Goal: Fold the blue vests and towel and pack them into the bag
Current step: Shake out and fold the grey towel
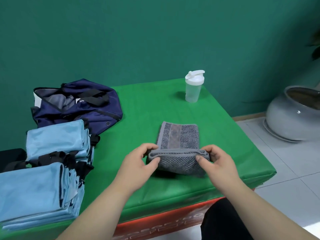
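Observation:
A grey striped towel lies partly folded in the middle of the green table. My left hand pinches its near left corner, and my right hand pinches its near right corner, lifting the near folded edge off the table. Two stacks of folded light blue vests with black trim sit at the left: one farther back, one near the front edge. The open navy bag with black handles lies behind them at the back left.
A clear shaker bottle with a white lid stands at the table's back right. A large grey ceramic pot sits on the tiled floor to the right. A green wall stands behind the table.

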Tool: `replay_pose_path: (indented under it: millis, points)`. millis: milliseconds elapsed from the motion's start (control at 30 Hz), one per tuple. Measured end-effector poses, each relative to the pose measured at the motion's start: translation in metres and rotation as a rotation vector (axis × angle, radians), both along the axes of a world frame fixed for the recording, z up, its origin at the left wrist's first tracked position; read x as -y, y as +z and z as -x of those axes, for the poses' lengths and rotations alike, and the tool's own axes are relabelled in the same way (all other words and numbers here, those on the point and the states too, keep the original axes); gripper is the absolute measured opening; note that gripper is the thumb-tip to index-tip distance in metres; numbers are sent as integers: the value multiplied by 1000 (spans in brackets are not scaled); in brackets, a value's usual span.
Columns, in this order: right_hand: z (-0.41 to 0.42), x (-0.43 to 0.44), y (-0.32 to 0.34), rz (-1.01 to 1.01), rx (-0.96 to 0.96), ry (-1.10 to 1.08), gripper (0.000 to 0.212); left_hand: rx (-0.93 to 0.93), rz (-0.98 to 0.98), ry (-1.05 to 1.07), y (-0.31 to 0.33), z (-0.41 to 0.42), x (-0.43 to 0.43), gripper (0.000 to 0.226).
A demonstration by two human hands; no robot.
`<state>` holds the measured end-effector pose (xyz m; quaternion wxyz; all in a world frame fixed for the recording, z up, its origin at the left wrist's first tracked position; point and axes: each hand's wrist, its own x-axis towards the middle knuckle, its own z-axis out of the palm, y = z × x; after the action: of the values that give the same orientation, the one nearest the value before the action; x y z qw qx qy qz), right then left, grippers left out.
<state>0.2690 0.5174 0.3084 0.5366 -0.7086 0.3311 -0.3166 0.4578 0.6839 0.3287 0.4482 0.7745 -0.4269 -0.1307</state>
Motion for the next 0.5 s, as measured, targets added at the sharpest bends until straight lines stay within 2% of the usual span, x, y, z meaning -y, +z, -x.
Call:
replay_pose_path:
  millis: [133,267,500]
  points:
    - [-24,41,3,-50,-11,-75,12,10,-13,15,9,-22,56,34]
    - [-55,86,-5,0,-183,-133,6,7,-120,40,3,-52,110,25]
    - [-97,142,-24,74,-397,-129,3,-4,-303,40,-30,-104,177,38]
